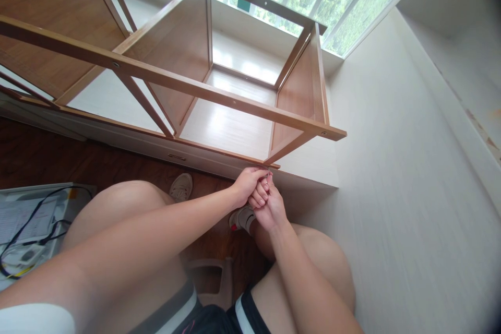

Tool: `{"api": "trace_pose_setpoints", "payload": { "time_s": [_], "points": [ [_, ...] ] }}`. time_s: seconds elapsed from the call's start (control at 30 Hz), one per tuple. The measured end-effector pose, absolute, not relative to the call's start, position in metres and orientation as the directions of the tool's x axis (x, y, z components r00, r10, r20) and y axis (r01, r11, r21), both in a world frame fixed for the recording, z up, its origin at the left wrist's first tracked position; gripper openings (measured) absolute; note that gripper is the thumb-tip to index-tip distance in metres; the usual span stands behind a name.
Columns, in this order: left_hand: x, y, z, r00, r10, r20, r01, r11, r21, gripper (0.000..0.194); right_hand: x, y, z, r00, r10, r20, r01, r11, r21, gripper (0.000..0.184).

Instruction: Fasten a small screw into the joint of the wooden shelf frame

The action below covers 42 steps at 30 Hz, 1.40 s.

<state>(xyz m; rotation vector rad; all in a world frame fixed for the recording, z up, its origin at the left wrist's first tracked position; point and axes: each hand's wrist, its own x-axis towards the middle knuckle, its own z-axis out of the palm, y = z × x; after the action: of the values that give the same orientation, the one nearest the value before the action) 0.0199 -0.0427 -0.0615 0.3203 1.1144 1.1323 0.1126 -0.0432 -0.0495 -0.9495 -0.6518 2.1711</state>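
Pinches a thin metal piece (269, 171), silvery and mostly hidden, between the bunched fingertips of the left hand (247, 186) and right hand (277, 212). Holds it at the right end of the wooden frame's (176, 47) lower front rail; cannot tell whether touching. Faces warm brown, slightly glossy panels set between long rails with small holes, all resting on a pale, shiny ledge (324, 160). Has a bright window (348, 5) beyond, a pale wall (391, 141) at right, dark reddish-brown floor (129, 162) below.
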Motion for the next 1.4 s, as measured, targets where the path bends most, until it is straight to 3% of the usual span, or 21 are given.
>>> {"api": "trace_pose_setpoints", "payload": {
  "time_s": [0.17,0.53,0.77,0.93,1.2,1.4],
  "points": [
    [0.020,-0.042,-0.060,-0.005,0.832,-0.555,-0.533,0.467,0.706,0.036,0.112,-0.043,-0.051,-0.502,0.732,-0.461,-0.405,-0.670,-0.623,0.040],
    [0.024,-0.043,-0.065,-0.013,0.876,-0.482,-0.513,0.408,0.755,0.032,0.107,-0.051,-0.065,-0.279,0.875,-0.395,-0.376,-0.478,-0.794,0.036],
    [0.026,-0.041,-0.067,-0.073,0.872,-0.485,-0.604,0.348,0.717,0.020,0.109,-0.048,-0.070,-0.161,0.926,-0.341,-0.193,-0.369,-0.909,0.038],
    [0.025,-0.039,-0.067,-0.077,0.873,-0.481,-0.612,0.340,0.714,0.020,0.114,-0.043,-0.065,-0.121,0.965,-0.232,0.037,-0.229,-0.973,0.034],
    [0.025,-0.040,-0.068,-0.074,0.867,-0.492,-0.611,0.351,0.710,0.019,0.116,-0.042,-0.058,-0.081,0.995,-0.057,0.308,-0.030,-0.951,0.038],
    [0.024,-0.040,-0.067,-0.065,0.868,-0.492,-0.628,0.348,0.696,0.018,0.116,-0.042,-0.057,-0.082,0.997,-0.015,0.378,0.017,-0.926,0.039]
  ]
}}
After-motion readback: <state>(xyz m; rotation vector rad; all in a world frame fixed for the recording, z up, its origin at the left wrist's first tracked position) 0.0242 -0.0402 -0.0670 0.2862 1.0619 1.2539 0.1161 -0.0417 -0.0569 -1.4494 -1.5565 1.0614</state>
